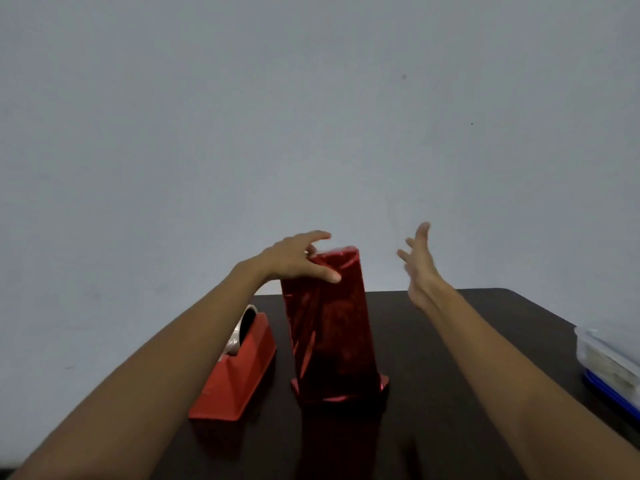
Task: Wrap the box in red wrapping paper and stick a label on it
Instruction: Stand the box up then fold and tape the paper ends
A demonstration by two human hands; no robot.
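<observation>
A tall box [330, 327] covered in shiny red wrapping paper stands upright on the dark table [450, 358], near its middle. Loose paper flares out at the box's base. My left hand [298, 258] grips the top left corner of the box, thumb on the near face and fingers over the top. My right hand [420, 265] hovers in the air to the right of the box's top, fingers spread, touching nothing. No label is in view.
A red tape dispenser [239, 368] with a roll of clear tape sits just left of the box. A clear plastic container with a blue lid [609, 365] lies at the table's right edge. A plain pale wall rises behind.
</observation>
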